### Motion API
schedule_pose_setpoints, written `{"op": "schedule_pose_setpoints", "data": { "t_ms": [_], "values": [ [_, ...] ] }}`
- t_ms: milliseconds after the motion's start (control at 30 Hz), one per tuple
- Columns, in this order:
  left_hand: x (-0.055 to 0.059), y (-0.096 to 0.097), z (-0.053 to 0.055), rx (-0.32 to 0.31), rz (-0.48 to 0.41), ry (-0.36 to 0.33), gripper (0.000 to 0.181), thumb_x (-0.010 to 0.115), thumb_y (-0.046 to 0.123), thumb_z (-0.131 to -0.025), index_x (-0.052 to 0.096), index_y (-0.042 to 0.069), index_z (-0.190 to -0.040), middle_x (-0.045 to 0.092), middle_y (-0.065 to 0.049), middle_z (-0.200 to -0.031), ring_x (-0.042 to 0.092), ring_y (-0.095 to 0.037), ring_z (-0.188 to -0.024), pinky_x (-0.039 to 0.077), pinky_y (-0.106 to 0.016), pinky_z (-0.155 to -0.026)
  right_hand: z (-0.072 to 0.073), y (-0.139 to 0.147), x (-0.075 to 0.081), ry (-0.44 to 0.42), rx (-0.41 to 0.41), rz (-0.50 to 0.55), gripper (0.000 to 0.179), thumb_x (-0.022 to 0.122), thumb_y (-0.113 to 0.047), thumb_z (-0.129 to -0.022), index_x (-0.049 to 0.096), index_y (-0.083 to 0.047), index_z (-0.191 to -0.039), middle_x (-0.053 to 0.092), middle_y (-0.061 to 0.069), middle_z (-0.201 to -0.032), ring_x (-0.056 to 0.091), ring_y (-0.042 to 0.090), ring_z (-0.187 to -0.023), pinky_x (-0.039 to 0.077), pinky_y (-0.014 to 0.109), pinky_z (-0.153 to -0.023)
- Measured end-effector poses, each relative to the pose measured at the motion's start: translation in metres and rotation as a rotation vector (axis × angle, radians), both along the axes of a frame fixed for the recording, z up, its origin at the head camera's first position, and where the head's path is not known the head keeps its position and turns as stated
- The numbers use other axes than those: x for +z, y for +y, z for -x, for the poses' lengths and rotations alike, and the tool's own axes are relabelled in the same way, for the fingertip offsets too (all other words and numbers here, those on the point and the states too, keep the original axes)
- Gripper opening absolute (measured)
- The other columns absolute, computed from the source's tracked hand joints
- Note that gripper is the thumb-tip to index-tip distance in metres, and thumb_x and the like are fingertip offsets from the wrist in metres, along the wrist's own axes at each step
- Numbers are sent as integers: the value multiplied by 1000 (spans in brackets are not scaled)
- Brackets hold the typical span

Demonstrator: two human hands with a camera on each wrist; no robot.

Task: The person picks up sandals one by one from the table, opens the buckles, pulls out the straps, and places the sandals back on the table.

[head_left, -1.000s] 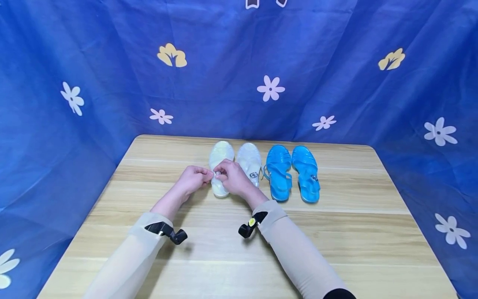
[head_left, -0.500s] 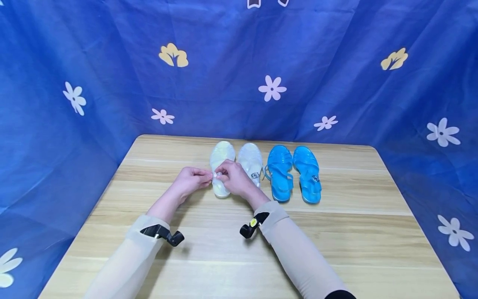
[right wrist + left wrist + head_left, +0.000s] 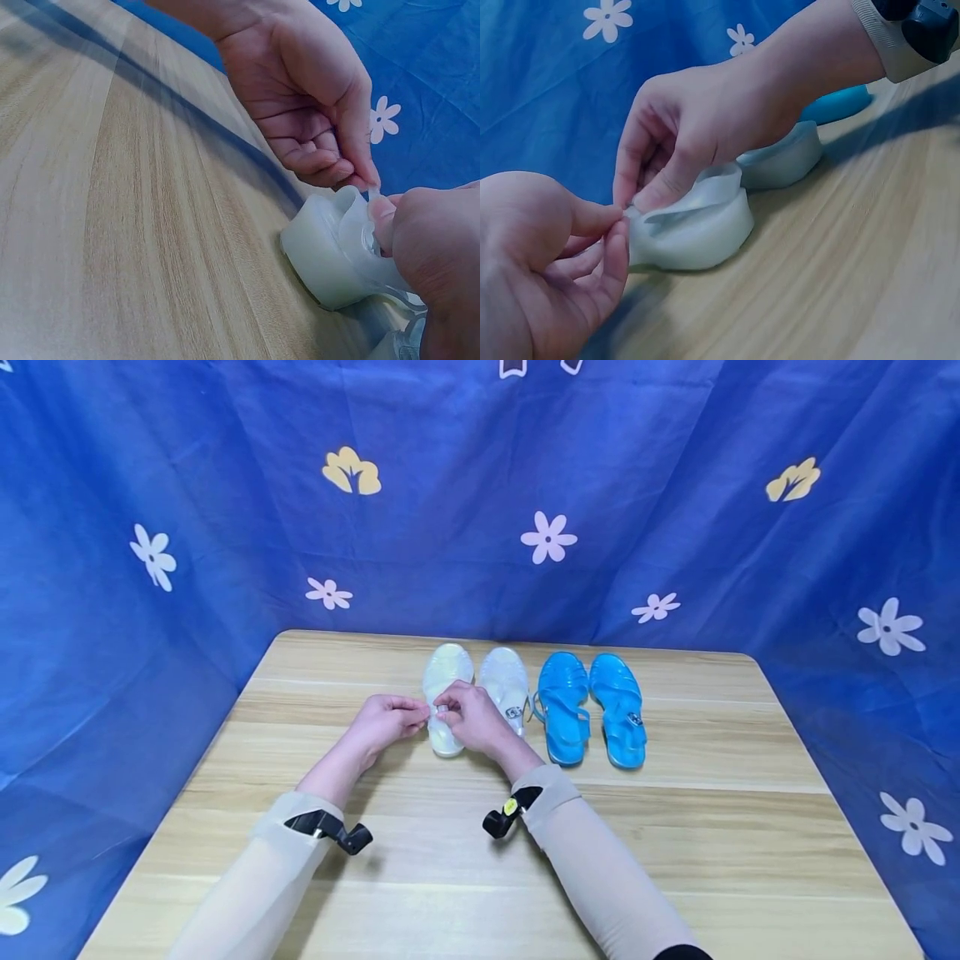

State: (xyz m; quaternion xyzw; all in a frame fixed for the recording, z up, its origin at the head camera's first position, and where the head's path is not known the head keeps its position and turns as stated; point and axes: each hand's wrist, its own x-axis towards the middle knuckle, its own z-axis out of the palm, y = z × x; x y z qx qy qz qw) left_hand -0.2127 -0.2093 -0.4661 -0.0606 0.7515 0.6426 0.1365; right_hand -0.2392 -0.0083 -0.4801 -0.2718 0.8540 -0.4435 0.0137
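Note:
Two white jelly sandals lie side by side on the table. At the left one [image 3: 448, 662], both hands meet over the strap on its left side. My left hand [image 3: 384, 724] pinches the strap's end [image 3: 373, 193] between thumb and fingers, out past the sandal's edge. The right hand [image 3: 477, 720] pinches the same strap at its buckle, fingertips close to the left hand's; the buckle is mostly covered by the fingers. In the left wrist view the white heel [image 3: 705, 244] rests on the wood. Beside it, the other white sandal [image 3: 503, 670] has its buckle [image 3: 513, 712] in sight.
Two blue jelly sandals stand to the right: one [image 3: 562, 672] with its strap sticking out to the left, the other [image 3: 615, 677] with its strap lying across it. The wooden table [image 3: 712, 827] is backed by a blue flowered cloth [image 3: 450, 527].
Both hands stay at the left white sandal's strap with only tiny finger shifts. The whole view has drifted slightly; the sandals keep their places.

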Motion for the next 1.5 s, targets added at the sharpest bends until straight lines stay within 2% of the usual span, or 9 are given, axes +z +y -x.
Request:
{"op": "schedule_pose_setpoints", "data": {
  "t_ms": [200, 333, 700, 833, 933, 1033, 1133, 1267, 1500],
  "values": [
    [2, 5, 3, -19, 59, 29, 26, 74, 10, -100, 73, -10, -117, 74, -5, -92, 66, -10, -84, 57, -19, -75, 0, 0, -1, -7, 4, 7, 13, 73, -5, -100, 77, -6, -112, 68, -2, -108, 64, 12, -98, 53, 25, -91],
    [2, 6, 4, -30, 58, 46, 28, 76, 10, -99, 73, -11, -117, 74, -4, -91, 66, -9, -83, 58, -20, -75, 0, 1, 0, -2, 6, 6, 13, 74, -6, -99, 78, -7, -112, 69, -3, -108, 64, 12, -98, 53, 25, -91],
    [0, 2, 3, -14, -5, 61, 31, 74, 4, -99, 69, -15, -123, 76, -15, -112, 71, -8, -86, 60, -23, -84, 1, 3, 0, 7, 5, -2, 17, 75, -7, -99, 77, -6, -115, 69, -3, -109, 65, 11, -98, 53, 24, -92],
    [-1, 1, 3, -33, 14, 75, 33, 76, 8, -98, 70, -13, -123, 75, -15, -114, 71, -9, -90, 60, -26, -87, 1, 4, 1, 10, 2, 4, 17, 75, -7, -99, 77, -6, -115, 69, -3, -109, 65, 11, -98, 53, 24, -92],
    [-2, 0, 2, -62, 114, 153, 31, 79, 12, -97, 74, -7, -121, 75, -16, -116, 70, -14, -95, 60, -28, -87, 0, 4, 1, 18, 8, 11, 16, 75, -7, -99, 78, -7, -115, 69, -3, -108, 65, 10, -98, 53, 23, -92],
    [-2, -1, 1, -107, 223, 271, 29, 80, 14, -96, 77, -3, -119, 76, -17, -116, 71, -21, -99, 59, -28, -83, 1, 4, 0, 10, 1, 32, 15, 75, -7, -99, 79, -9, -113, 70, -5, -106, 66, 10, -100, 53, 23, -93],
    [-3, 0, 1, -152, 265, 355, 29, 81, 13, -95, 77, -2, -119, 77, -17, -112, 73, -26, -99, 59, -26, -82, 1, 5, 0, -5, -18, 57, 16, 75, -6, -99, 80, -10, -113, 72, -7, -107, 67, 10, -102, 53, 23, -95],
    [-4, 3, 2, -151, 295, 414, 28, 83, 14, -94, 79, 0, -116, 78, -14, -106, 74, -27, -97, 60, -28, -83, 2, 7, 0, -13, -35, 61, 18, 73, -4, -99, 80, -9, -115, 73, -6, -109, 68, 11, -106, 53, 24, -97],
    [-8, 6, 4, -119, 359, 478, 23, 86, 19, -92, 83, 5, -110, 78, -10, -109, 75, -25, -97, 62, -36, -86, 2, 7, -1, -16, -41, 49, 16, 74, -4, -99, 80, -9, -112, 73, -4, -109, 67, 11, -105, 52, 24, -96]
  ]
}}
